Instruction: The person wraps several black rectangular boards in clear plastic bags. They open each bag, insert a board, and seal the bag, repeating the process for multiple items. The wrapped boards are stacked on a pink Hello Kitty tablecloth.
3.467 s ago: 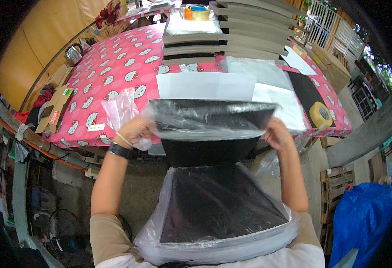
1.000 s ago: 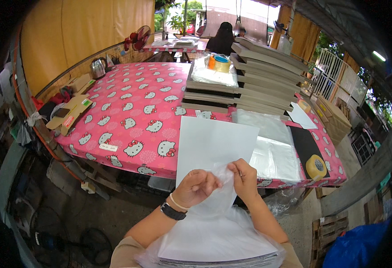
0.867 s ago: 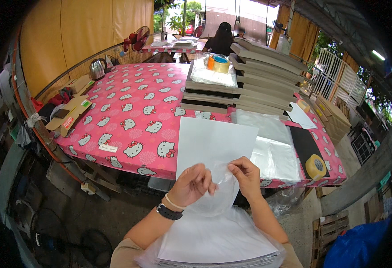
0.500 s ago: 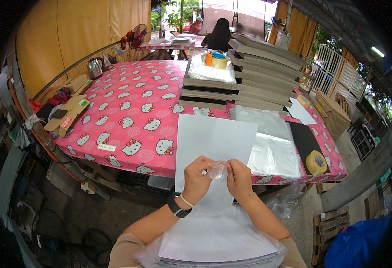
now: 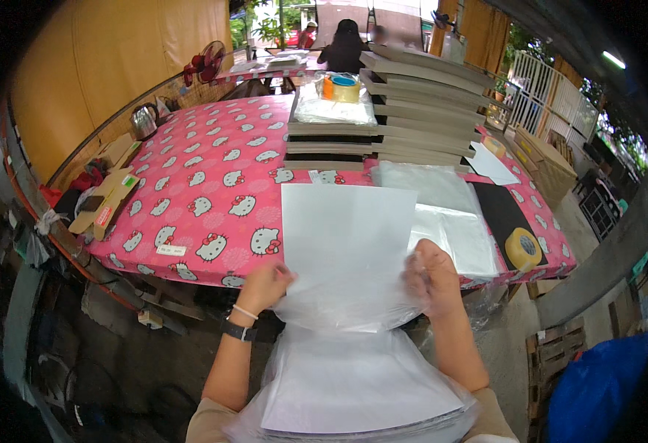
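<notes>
A white sheet (image 5: 347,229) lies at the near edge of the table, and clear plastic (image 5: 346,311) spreads across its lower end. At the sheet's left side my left hand (image 5: 265,286) is closed on the edge of this plastic bag. My right hand (image 5: 434,273), partly smeared by motion, pinches the bag's other side at the sheet's right. Below, a stack of white sheets with clear plastic around it (image 5: 361,391) rests against my body. Flat clear plastic bags (image 5: 453,229) lie right of the sheet.
Tall stacks of grey boards (image 5: 427,111) stand at the far right of the pink table (image 5: 191,155). Tape rolls (image 5: 344,88) sit on a lower stack. A yellow tape roll (image 5: 523,249) lies on a black sheet (image 5: 499,214). Cardboard (image 5: 106,203) is at left; a person (image 5: 344,48) is beyond.
My hands were together at the sheet's lower middle, holding bunched plastic. They have moved apart to either side, with the plastic spread between them. The view has shifted slightly.
</notes>
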Available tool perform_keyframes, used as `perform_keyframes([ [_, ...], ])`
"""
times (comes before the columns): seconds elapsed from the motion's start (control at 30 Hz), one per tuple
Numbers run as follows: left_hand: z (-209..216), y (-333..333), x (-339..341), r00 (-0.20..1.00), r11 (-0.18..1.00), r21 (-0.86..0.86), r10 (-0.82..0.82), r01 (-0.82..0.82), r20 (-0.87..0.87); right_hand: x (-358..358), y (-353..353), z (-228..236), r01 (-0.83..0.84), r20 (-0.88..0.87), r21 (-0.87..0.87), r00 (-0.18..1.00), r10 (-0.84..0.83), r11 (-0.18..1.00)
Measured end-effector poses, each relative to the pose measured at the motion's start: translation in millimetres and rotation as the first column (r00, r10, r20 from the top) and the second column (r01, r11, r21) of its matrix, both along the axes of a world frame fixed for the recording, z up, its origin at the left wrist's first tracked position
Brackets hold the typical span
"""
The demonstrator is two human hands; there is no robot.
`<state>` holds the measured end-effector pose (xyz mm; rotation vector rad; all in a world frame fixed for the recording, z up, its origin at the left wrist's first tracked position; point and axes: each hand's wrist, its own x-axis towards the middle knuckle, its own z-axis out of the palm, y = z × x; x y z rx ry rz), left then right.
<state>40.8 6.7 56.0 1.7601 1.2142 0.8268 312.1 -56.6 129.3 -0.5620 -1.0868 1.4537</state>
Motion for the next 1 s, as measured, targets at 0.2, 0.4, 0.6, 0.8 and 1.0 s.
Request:
perform_keyframes([
  [0.2,75.6,-63.1,73.8,0.969,0.908,0.354,-0.247,0.224,0.021,-39.9,-8.8,11.4,0.170,0.616,0.338,0.703,-0.354,0.926],
  [0.4,66.6,-53.5,39.2,0.266,0.878,0.105,-0.253,0.467,0.930,-12.4,-8.8,5.0,-0.604,0.730,-0.048,0.523,0.441,0.795],
  [0.6,58.6,-37.5,3.4,-0.307,0.976,0.008,0.060,0.216,0.950,16.1,-8.3,-45.4,-0.514,0.316,0.272,0.846,0.429,0.814],
  [0.8,-11.4,-58.9,15.5,0.409,0.803,-0.054,-0.243,0.593,0.880,22.2,4.9,-14.8,-0.182,-0.707,0.010,0.694,0.135,0.983],
  [1.0,42.3,-43.8,-19.5,-0.249,0.972,-0.232,0.235,0.041,0.939,24.6,-4.0,-53.6,-0.759,0.430,0.013,0.592,0.682,0.651],
])
